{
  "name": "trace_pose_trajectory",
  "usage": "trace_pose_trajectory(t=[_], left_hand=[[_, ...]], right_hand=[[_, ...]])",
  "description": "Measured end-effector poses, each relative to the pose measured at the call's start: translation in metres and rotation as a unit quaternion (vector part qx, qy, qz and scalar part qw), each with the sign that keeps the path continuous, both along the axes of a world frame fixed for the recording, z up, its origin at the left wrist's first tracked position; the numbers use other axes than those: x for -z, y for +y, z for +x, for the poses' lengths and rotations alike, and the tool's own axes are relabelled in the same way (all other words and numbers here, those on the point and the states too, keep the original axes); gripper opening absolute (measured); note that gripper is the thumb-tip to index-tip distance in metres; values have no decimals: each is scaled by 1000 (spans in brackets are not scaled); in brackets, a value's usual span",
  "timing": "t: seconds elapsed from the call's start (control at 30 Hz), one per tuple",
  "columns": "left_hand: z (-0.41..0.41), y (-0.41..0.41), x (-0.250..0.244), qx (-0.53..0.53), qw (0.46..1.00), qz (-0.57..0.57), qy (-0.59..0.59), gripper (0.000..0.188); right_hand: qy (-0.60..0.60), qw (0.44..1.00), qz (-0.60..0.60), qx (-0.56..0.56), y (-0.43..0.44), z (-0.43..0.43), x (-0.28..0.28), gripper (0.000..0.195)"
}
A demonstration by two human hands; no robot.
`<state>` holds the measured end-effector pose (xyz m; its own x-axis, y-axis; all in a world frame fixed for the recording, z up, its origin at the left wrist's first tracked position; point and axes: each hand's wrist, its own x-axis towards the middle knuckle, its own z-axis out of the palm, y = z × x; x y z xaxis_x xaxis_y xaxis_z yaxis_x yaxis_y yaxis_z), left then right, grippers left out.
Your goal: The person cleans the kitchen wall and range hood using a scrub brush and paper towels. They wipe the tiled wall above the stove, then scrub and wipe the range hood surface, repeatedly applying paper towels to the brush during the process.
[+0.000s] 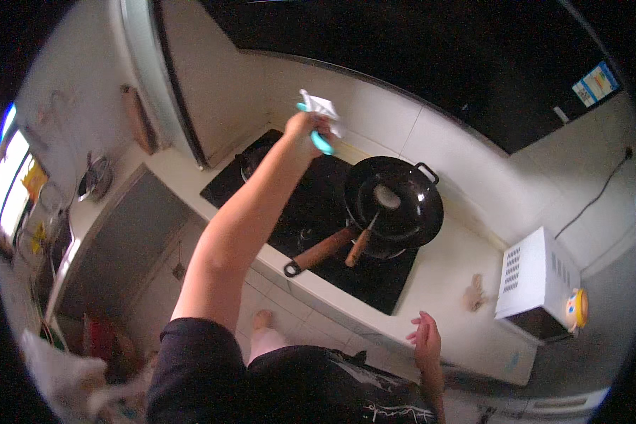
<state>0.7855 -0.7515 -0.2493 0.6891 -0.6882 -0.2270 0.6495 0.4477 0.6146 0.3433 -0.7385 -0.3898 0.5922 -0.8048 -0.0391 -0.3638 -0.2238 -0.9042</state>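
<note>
My left hand (307,127), stretched out over the back of the black cooktop (318,196), grips a cleaning tool with a turquoise handle (322,143) and a white cloth or pad (320,107), close to the wall tiles. A black wok (395,204) with a wooden handle (320,252) stands on the cooktop's right burner. In the wok rests a ladle or turner (359,246) with a wooden grip; its blurred head lies near the middle. My right hand (426,336) hangs with fingers apart by the counter's front edge, holding nothing.
A dark range hood (403,58) overhangs the cooktop. On the counter to the right stands a white microwave oven (532,286) with a yellow-topped figure (577,310) on it. Another dark pan (249,163) sits on the left burner. A metal pot (96,177) stands at far left.
</note>
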Motion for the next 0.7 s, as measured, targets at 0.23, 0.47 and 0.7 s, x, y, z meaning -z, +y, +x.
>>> trace_pose_trajectory(t=[0.23, 0.47, 0.7], left_hand=[[105, 56, 19, 75, 983, -58, 160, 6], [167, 56, 44, 196, 976, -25, 96, 13], [164, 38, 31, 192, 944, 192, -189, 23]], right_hand=[[-9, 996, 71, 50, 71, 134, -11, 31], [-4, 978, 97, 186, 100, 141, 23, 34], [-126, 920, 180, 324, 121, 121, 75, 37]])
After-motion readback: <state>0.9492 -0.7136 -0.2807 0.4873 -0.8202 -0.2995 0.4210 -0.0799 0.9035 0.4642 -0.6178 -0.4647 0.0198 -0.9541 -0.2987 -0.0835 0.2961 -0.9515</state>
